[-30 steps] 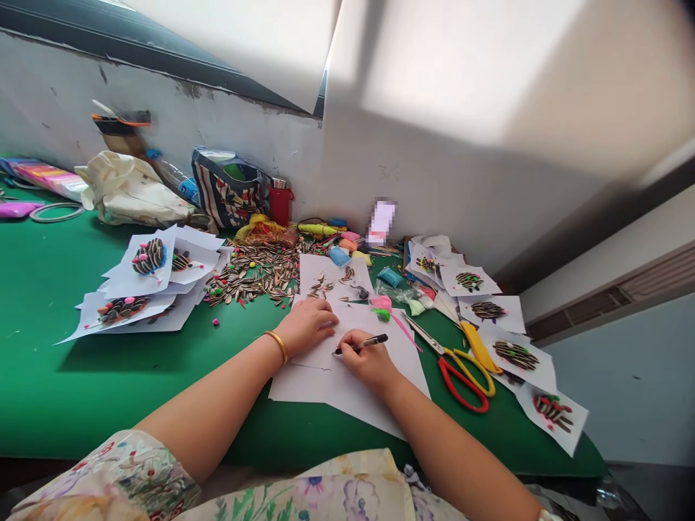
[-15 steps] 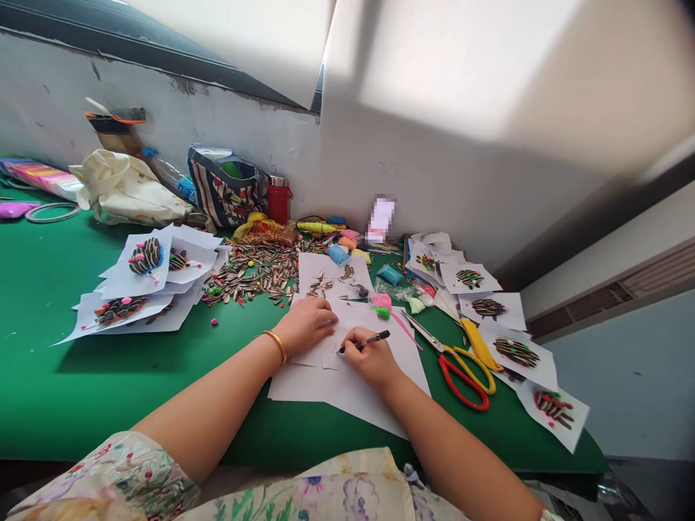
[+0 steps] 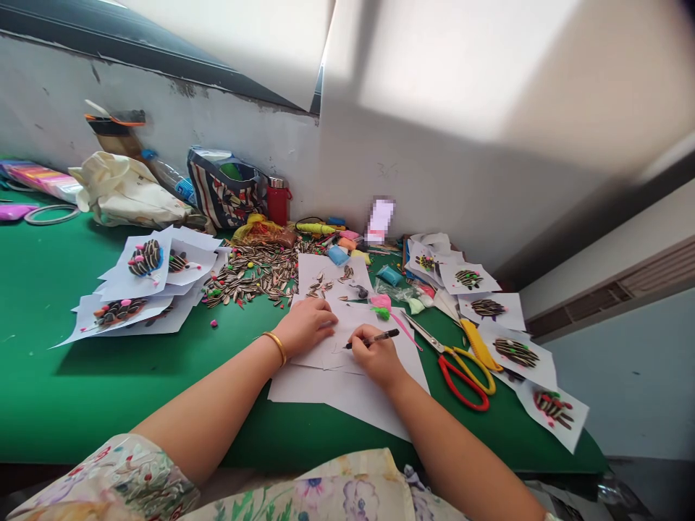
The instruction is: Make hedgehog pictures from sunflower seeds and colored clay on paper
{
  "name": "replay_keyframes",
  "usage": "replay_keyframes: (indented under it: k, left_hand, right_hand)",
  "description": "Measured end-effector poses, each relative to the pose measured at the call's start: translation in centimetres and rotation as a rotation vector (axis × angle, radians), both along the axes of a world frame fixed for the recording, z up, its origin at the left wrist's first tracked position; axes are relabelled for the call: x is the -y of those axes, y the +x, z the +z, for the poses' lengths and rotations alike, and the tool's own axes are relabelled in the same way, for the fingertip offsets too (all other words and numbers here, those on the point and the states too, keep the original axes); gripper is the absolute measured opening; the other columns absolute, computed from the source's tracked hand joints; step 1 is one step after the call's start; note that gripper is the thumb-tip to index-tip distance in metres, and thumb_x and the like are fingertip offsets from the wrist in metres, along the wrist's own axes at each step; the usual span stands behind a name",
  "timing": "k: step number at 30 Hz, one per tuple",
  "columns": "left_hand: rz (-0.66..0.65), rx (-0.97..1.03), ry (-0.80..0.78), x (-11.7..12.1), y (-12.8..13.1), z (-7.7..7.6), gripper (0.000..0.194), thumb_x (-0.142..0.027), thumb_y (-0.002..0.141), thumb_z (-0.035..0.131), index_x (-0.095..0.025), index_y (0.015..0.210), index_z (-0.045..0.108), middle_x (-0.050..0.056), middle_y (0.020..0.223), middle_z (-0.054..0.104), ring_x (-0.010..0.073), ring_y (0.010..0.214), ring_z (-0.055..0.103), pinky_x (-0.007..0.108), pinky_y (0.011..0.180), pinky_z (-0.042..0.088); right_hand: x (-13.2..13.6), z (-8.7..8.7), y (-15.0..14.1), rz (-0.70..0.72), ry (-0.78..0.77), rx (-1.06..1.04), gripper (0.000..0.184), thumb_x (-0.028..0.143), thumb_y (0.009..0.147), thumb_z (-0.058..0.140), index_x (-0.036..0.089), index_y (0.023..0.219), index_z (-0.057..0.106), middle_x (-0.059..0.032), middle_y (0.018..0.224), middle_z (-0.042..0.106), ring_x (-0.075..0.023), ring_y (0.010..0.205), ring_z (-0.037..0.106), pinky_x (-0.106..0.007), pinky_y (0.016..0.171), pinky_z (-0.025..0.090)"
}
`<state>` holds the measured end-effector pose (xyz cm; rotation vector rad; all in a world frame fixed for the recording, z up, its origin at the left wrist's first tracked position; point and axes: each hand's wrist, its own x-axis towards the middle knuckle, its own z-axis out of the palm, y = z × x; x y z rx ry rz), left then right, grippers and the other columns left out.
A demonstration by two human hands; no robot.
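Pen [image 3: 384, 336] in the head view sits pinched between thumb and fingers of the right grip [image 3: 374, 356], closed around it, with its tip at the white paper [image 3: 315, 354] below. The left grip [image 3: 309, 327] lies loosely spread on that paper, grasping nothing. Scissors [image 3: 439, 347] rest right of the right grip; seeds [image 3: 266, 269] lie heaped beyond the left grip.

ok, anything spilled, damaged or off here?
Striped black-and-white seeds lie strewn loose on the green table, looking spilled, though that may be deliberate. One small pink ball sits apart from them. The white wall behind has dark, worn patches.
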<state>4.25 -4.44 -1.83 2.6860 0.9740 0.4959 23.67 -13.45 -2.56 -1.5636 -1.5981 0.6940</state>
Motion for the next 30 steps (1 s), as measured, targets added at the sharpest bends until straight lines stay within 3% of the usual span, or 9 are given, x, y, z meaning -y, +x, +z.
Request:
replay_keyframes:
  k: [11, 30]
  left_hand:
    - [0.006, 0.007, 0.002, -0.03, 0.04, -0.10, 0.019, -0.033, 0.086, 0.067, -0.028, 0.104, 0.073, 0.004, 0.107, 0.065, 0.0225, 0.102, 0.057, 0.036, 0.091, 0.040]
    - [0.003, 0.013, 0.005, -0.04, 0.00, -0.15, 0.019, -0.033, 0.087, 0.066, -0.027, 0.104, 0.073, 0.004, 0.108, 0.065, 0.0225, 0.102, 0.056, 0.036, 0.092, 0.040]
  right_hand:
    - [-0.34, 0.12, -0.16, 0.053, -0.048, -0.036, 0.018, 0.032, 0.084, 0.052, 0.022, 0.079, 0.066, 0.0010, 0.070, 0.061, -0.0154, 0.065, 0.054, -0.026, 0.060, 0.040]
    - [-0.43, 0.04, -0.29, 0.033, -0.018, 0.012, 0.015, 0.029, 0.082, 0.052, 0.022, 0.075, 0.064, 0.0019, 0.068, 0.060, -0.0147, 0.064, 0.054, -0.026, 0.061, 0.040]
